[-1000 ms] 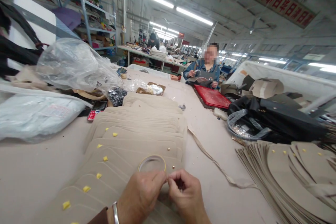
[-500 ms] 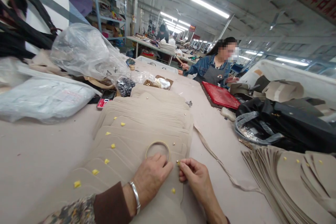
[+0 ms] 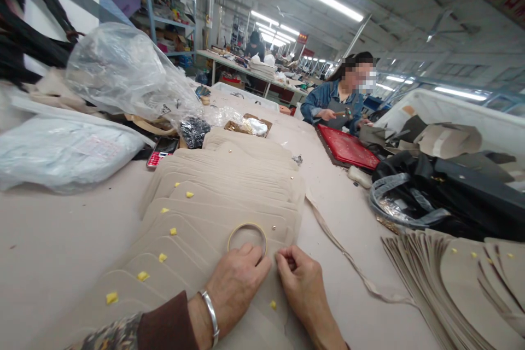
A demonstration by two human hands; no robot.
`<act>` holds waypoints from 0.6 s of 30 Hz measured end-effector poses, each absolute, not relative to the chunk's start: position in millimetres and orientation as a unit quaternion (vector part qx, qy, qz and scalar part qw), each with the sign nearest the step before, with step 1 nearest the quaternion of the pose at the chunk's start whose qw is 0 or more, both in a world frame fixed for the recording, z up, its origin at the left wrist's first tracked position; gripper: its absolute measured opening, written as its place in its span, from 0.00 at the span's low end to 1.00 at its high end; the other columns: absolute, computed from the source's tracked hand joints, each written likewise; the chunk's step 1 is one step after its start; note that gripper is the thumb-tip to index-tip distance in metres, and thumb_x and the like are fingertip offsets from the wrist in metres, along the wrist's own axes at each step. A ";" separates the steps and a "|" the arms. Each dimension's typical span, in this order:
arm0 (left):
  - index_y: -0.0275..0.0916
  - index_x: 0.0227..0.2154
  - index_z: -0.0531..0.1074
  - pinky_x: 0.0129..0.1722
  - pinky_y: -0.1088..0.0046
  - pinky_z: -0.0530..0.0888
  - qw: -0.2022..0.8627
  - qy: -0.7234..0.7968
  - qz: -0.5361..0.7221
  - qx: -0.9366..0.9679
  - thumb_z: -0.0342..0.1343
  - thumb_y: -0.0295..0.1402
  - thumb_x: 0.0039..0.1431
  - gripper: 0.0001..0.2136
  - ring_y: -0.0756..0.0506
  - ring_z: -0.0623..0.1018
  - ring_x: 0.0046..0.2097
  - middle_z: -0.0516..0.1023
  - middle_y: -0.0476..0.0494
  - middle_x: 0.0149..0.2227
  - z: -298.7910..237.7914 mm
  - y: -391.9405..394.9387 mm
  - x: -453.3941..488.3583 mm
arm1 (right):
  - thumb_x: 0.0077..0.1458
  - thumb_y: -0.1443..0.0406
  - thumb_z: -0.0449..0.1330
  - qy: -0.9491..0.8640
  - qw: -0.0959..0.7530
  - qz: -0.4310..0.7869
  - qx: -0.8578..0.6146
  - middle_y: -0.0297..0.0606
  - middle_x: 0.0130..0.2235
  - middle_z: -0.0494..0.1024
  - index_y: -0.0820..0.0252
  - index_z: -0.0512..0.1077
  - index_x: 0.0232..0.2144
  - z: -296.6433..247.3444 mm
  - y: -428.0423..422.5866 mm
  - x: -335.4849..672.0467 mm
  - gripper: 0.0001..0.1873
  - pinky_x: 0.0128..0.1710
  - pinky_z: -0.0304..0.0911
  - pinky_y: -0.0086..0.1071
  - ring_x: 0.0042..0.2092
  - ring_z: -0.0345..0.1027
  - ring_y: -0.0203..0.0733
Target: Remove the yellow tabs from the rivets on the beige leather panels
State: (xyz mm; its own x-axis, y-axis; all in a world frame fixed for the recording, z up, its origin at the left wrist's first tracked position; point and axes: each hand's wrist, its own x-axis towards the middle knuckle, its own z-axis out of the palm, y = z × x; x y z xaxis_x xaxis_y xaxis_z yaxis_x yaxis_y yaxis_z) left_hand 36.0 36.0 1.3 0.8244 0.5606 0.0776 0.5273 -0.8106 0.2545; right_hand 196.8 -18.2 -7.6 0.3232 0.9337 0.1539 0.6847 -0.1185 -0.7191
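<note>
My left hand (image 3: 237, 283) rests knuckles-up on the nearest beige leather piece (image 3: 197, 240), fingers curled against a thin tape ring (image 3: 247, 237) lying on it. My right hand (image 3: 298, 280) sits just right of it, fingertips pinched together on the same piece; whatever they hold is too small to make out. Overlapping beige pieces fan away from me, several carrying small yellow squares (image 3: 143, 275) on the left and brass studs (image 3: 273, 226) on the right.
A second fan of beige pieces (image 3: 459, 284) lies at the right, with black bags (image 3: 443, 186) behind. Plastic bags (image 3: 118, 74) and a phone (image 3: 163, 150) sit at left. A beige strap (image 3: 348, 260) crosses the table. A seated person (image 3: 340, 104) works beside a red mat (image 3: 348, 149).
My hands came apart and settled onto the beige piece; the right hand lowered its pinched fingertips to the surface. The view tilted down slightly. The person opposite shifted.
</note>
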 end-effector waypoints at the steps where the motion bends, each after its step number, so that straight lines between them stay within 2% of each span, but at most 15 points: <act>1: 0.38 0.36 0.69 0.37 0.65 0.73 0.112 0.288 0.071 0.948 0.50 0.25 0.63 0.04 0.42 0.72 0.39 0.73 0.45 0.37 1.6 36.0 36.2 | 0.55 0.63 0.55 -0.550 0.366 0.184 -0.728 0.34 0.23 0.76 0.60 0.71 0.24 -8.1 -18.0 197.6 0.11 0.28 0.62 0.26 0.25 0.68 0.37; 7: 0.38 0.35 0.69 0.37 0.65 0.74 0.103 0.291 0.061 0.949 0.51 0.26 0.63 0.04 0.43 0.72 0.39 0.73 0.45 0.37 1.9 36.4 37.4 | 0.54 0.60 0.57 -0.501 0.387 0.292 -0.717 0.31 0.19 0.69 0.61 0.71 0.24 -12.6 -20.0 205.9 0.11 0.20 0.59 0.25 0.20 0.62 0.34; 14: 0.38 0.34 0.70 0.36 0.66 0.74 0.099 0.296 0.062 0.948 0.52 0.26 0.63 0.03 0.43 0.73 0.39 0.74 0.45 0.37 2.5 36.6 37.5 | 0.52 0.56 0.60 -0.422 0.439 0.401 -0.684 0.30 0.20 0.68 0.63 0.70 0.26 -20.8 -19.5 212.6 0.15 0.21 0.61 0.25 0.20 0.62 0.33; 18: 0.38 0.35 0.70 0.37 0.63 0.74 0.112 0.295 0.056 0.947 0.51 0.26 0.63 0.04 0.42 0.73 0.40 0.74 0.45 0.38 3.5 37.4 37.1 | 0.53 0.57 0.59 -0.444 0.424 0.371 -0.697 0.29 0.19 0.67 0.62 0.70 0.25 -19.3 -19.2 208.4 0.13 0.20 0.60 0.24 0.20 0.61 0.33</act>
